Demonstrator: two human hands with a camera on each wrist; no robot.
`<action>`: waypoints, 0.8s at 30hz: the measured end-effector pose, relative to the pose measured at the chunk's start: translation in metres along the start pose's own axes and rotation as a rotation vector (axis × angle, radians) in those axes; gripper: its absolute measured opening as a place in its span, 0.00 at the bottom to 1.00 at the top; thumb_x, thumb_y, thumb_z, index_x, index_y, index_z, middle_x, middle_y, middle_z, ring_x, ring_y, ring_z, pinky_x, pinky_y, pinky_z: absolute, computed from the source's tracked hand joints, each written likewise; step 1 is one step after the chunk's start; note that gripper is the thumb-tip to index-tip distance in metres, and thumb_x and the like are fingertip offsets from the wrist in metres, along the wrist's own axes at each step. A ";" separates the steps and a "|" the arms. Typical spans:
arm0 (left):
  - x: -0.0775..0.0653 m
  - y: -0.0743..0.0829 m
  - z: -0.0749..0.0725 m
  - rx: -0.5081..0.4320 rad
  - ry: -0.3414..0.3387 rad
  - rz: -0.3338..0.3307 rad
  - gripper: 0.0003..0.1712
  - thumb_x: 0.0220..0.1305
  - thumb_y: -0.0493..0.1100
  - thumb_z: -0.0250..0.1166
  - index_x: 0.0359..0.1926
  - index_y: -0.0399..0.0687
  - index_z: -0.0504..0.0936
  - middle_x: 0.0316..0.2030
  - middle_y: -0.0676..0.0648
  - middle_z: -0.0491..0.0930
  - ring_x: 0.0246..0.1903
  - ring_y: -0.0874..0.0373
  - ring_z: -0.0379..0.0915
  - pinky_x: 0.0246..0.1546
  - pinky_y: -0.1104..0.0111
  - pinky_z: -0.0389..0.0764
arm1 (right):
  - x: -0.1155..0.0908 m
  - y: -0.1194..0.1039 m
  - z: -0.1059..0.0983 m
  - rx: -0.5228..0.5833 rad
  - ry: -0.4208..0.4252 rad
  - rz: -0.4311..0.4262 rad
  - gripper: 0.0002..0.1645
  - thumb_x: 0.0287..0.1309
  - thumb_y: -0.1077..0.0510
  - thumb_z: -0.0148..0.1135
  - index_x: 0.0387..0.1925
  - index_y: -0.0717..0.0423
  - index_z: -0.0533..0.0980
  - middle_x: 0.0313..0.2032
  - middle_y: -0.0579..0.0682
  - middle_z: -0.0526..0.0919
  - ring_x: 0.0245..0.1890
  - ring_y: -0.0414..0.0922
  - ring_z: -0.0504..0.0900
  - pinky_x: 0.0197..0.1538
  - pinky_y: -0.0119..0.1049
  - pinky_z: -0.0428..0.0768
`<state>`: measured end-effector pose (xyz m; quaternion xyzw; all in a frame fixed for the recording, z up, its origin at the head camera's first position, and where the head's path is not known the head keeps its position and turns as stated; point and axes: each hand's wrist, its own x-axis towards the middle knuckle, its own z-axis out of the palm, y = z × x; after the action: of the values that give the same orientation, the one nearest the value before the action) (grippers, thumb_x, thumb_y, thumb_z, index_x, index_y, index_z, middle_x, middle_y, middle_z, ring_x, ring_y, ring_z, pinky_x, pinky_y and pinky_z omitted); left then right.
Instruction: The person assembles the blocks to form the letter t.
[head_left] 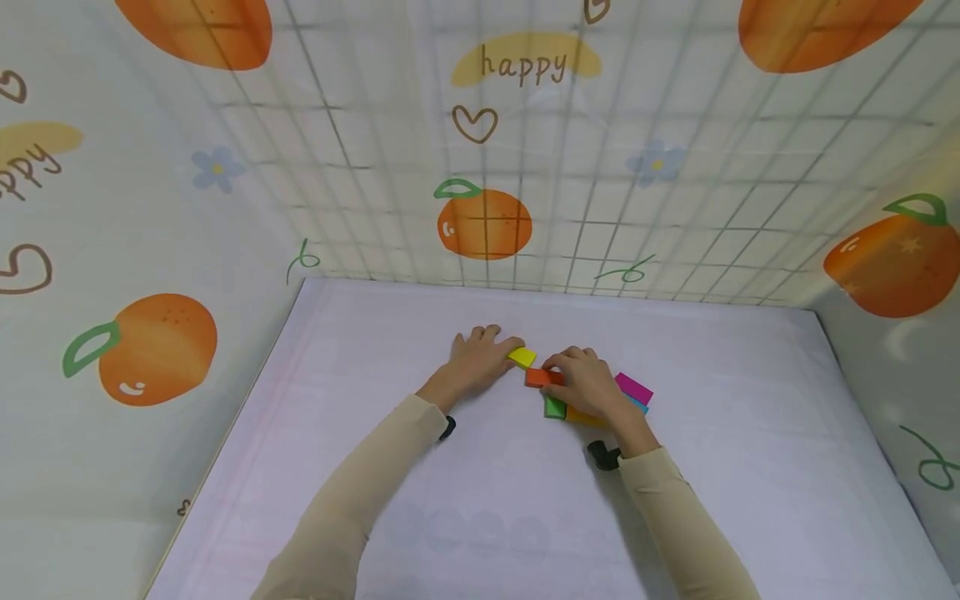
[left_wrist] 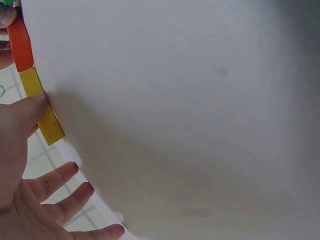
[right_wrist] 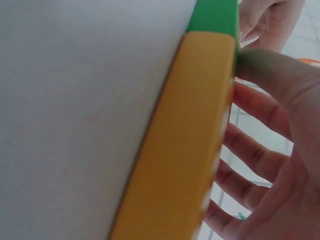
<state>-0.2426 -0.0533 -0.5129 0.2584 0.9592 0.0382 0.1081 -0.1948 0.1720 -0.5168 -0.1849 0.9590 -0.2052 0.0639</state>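
My left hand (head_left: 478, 360) pinches a small yellow block (head_left: 522, 357) between thumb and index finger; its other fingers are spread on the table. Just to the right, my right hand (head_left: 590, 385) holds an orange-red block (head_left: 536, 378) by its front and back sides. The near ends of these two blocks meet or almost meet, as the left wrist view shows. Nearer the body, a green block (head_left: 554, 408) lies beside the orange-red one, with a longer yellow-orange block (right_wrist: 175, 135) to its right. The right hand partly covers the orange-red and yellow-orange blocks.
Right of the right hand lie a magenta block (head_left: 634, 388) and a blue block (head_left: 637, 403), the blue mostly hidden. A white table (head_left: 480, 483) bears everything. Printed curtains (head_left: 360, 192) stand along its back and sides. Dark straps show at both wrists.
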 end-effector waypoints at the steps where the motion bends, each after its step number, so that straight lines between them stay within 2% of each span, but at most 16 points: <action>1: 0.000 0.000 0.000 0.005 0.000 0.001 0.26 0.75 0.60 0.53 0.71 0.73 0.66 0.71 0.43 0.61 0.67 0.41 0.57 0.61 0.37 0.63 | 0.000 0.000 0.000 -0.001 0.000 0.002 0.23 0.58 0.44 0.72 0.52 0.49 0.82 0.53 0.56 0.79 0.51 0.58 0.73 0.52 0.58 0.75; 9: -0.005 -0.002 -0.004 0.019 0.010 0.008 0.26 0.74 0.59 0.56 0.70 0.71 0.67 0.70 0.42 0.62 0.67 0.41 0.58 0.61 0.37 0.63 | -0.003 -0.001 -0.001 0.009 0.007 0.011 0.22 0.58 0.45 0.72 0.52 0.49 0.82 0.54 0.56 0.79 0.52 0.58 0.73 0.54 0.60 0.72; 14: -0.013 -0.008 -0.006 0.002 0.028 -0.012 0.25 0.73 0.58 0.58 0.68 0.70 0.70 0.71 0.42 0.61 0.68 0.40 0.56 0.63 0.35 0.59 | -0.005 -0.006 -0.005 0.015 0.009 0.008 0.22 0.59 0.45 0.72 0.51 0.49 0.82 0.53 0.56 0.79 0.52 0.56 0.73 0.55 0.61 0.71; 24: -0.041 -0.020 -0.012 -0.062 0.059 -0.035 0.23 0.70 0.57 0.63 0.65 0.69 0.76 0.70 0.45 0.65 0.70 0.41 0.53 0.64 0.33 0.55 | -0.011 -0.016 -0.010 0.009 0.054 -0.008 0.21 0.57 0.47 0.74 0.51 0.47 0.82 0.52 0.52 0.78 0.53 0.54 0.73 0.58 0.61 0.69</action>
<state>-0.2208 -0.0916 -0.4961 0.2370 0.9647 0.0736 0.0882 -0.1813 0.1665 -0.5000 -0.1830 0.9586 -0.2148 0.0379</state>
